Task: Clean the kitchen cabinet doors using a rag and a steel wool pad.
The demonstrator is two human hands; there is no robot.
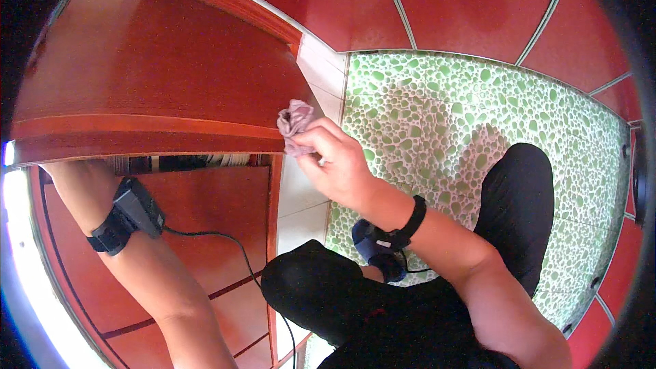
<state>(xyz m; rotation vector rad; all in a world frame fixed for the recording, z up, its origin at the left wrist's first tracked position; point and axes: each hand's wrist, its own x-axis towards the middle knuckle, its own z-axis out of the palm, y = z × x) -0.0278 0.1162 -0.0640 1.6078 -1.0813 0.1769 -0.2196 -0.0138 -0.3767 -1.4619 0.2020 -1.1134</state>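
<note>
My right hand (335, 164) is closed, pinching a crumpled pinkish-grey cloth (295, 123) between thumb and fingers. The cloth is next to the right end of a reddish-brown wooden panel (164, 61), which looks like a cabinet door or drawer front. I cannot tell whether it touches the wood. At the far left, my left hand (78, 172) goes in past the panel's lower edge. Its fingers are hidden there, so what they hold or touch does not show.
Below the panel is a narrow gap with dark items (198, 160) inside, above red cabinet fronts (212, 212). A black cable (225, 234) runs from the device strapped on my left forearm. My knees are bent over a green pebble-patterned floor (437, 116). Red panels (471, 0) line the far side.
</note>
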